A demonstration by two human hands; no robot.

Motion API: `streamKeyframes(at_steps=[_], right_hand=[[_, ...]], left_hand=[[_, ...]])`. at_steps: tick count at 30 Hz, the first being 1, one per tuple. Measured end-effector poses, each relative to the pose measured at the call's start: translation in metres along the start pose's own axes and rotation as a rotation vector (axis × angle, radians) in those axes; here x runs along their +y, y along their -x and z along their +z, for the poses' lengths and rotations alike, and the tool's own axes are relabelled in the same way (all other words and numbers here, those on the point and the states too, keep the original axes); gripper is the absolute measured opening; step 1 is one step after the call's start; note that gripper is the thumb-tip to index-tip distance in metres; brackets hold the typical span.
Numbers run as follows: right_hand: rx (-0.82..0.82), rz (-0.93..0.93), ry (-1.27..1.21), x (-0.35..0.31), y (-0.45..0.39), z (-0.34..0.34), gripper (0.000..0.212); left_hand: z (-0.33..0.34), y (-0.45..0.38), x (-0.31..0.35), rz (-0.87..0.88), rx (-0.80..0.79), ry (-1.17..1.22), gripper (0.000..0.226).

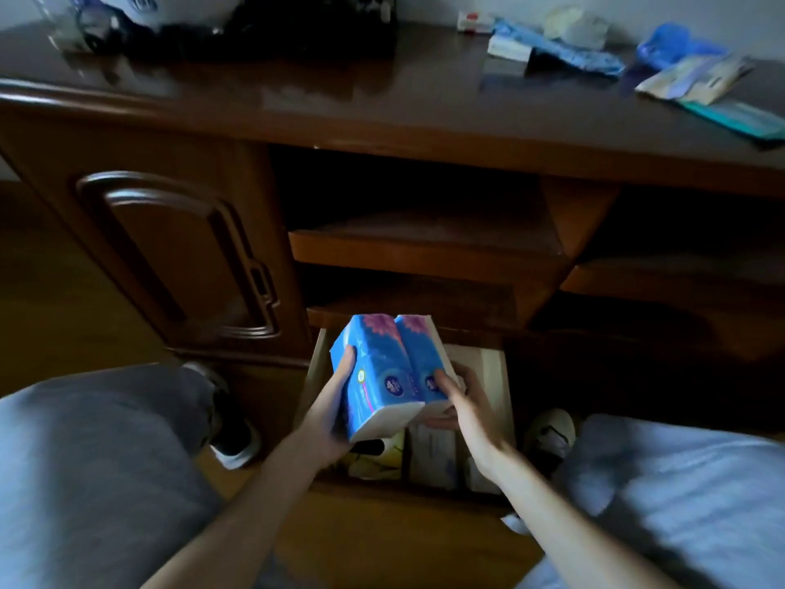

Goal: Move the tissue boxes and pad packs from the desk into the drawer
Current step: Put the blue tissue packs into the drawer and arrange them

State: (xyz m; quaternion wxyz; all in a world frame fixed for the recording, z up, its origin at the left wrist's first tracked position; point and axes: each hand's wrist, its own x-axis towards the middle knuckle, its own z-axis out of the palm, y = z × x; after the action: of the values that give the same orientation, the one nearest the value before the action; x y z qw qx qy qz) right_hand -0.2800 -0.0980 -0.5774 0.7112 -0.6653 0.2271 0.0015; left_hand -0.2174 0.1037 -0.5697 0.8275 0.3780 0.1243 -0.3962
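Two blue tissue packs with pink flower prints are held side by side above the open drawer point(316, 367). My left hand point(331, 406) grips the left tissue pack point(374, 376) from its left side. My right hand point(456, 401) holds the right tissue pack point(422, 359) from its right side. The drawer is pulled out at the bottom of the wooden desk point(297, 104) and holds white and yellow packages point(431, 457). On the desk's right end lie pad packs point(696, 78) and blue wrapped packs point(569, 53).
A closed cabinet door point(170, 248) stands left of two open shelves point(424, 244). My knees in grey trousers flank the drawer, with shoes point(233, 427) on the wooden floor. Dark objects and a glass jar point(68, 23) sit at the desk's back left.
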Motion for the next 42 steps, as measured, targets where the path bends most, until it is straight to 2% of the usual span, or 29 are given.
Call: streamKeyframes(at_steps=[2,5,9,11,14,16,19,21,23,25,27,28,30,31,33,35,37,39,42], right_hand=[[-0.037,0.045,0.014,0.016,-0.013,0.001,0.047],[-0.100,0.125,0.063,0.034,-0.030,0.006,0.028],[-0.181,0.203,0.178,0.062,-0.051,0.014,0.018],[-0.233,0.245,0.290,0.077,-0.058,0.020,0.021],[-0.347,0.169,0.608,0.098,-0.058,0.034,0.037],[-0.404,0.128,0.738,0.107,-0.057,0.044,0.040],[-0.436,0.063,0.930,0.111,-0.060,0.052,0.035],[-0.440,0.101,0.920,0.113,-0.064,0.049,0.031],[-0.361,0.134,0.937,0.115,-0.071,0.035,0.024],[-0.197,0.157,0.993,0.117,-0.085,0.014,0.021],[-0.085,0.254,1.066,0.124,-0.098,-0.007,0.021],[-0.056,0.318,1.095,0.128,-0.103,-0.015,0.033],[-0.030,0.454,1.038,0.141,-0.110,-0.022,0.056],[-0.013,0.505,0.975,0.147,-0.112,-0.021,0.060],[0.026,0.551,0.930,0.157,-0.116,-0.016,0.054],[0.039,0.538,0.960,0.165,-0.124,-0.013,0.043],[0.013,0.546,0.971,0.164,-0.131,-0.015,0.033],[0.003,0.541,0.949,0.158,-0.140,-0.022,0.032],[0.221,0.478,0.792,0.141,-0.163,-0.032,0.036]], left_hand=[[-0.015,-0.015,-0.005,-0.009,0.016,0.046,0.078],[-0.042,-0.029,-0.011,-0.029,0.063,0.066,0.078],[-0.069,-0.031,-0.017,-0.053,0.181,-0.055,0.085],[-0.074,-0.029,-0.019,-0.050,0.248,-0.183,0.085],[-0.074,-0.029,-0.022,0.024,0.395,-0.403,0.097],[-0.075,-0.029,-0.024,0.086,0.451,-0.508,0.106],[-0.081,-0.031,-0.026,0.254,0.440,-0.843,0.115],[-0.081,-0.033,-0.028,0.337,0.449,-1.214,0.104],[-0.078,-0.037,-0.030,0.417,0.429,-1.534,0.088],[-0.077,-0.040,-0.032,0.476,0.405,-1.680,0.079],[-0.078,-0.040,-0.032,0.438,0.402,-1.666,0.077],[-0.078,-0.040,-0.031,0.413,0.414,-1.609,0.078],[-0.081,-0.041,-0.029,0.390,0.436,-1.368,0.089],[-0.082,-0.041,-0.028,0.367,0.441,-1.220,0.094],[-0.087,-0.042,-0.024,0.277,0.456,-1.056,0.094],[-0.092,-0.043,-0.023,0.220,0.462,-1.012,0.092],[-0.093,-0.043,-0.024,0.217,0.465,-0.974,0.096],[-0.091,-0.043,-0.024,0.230,0.470,-0.954,0.103],[-0.091,-0.044,-0.024,0.231,0.465,-0.946,0.104]])
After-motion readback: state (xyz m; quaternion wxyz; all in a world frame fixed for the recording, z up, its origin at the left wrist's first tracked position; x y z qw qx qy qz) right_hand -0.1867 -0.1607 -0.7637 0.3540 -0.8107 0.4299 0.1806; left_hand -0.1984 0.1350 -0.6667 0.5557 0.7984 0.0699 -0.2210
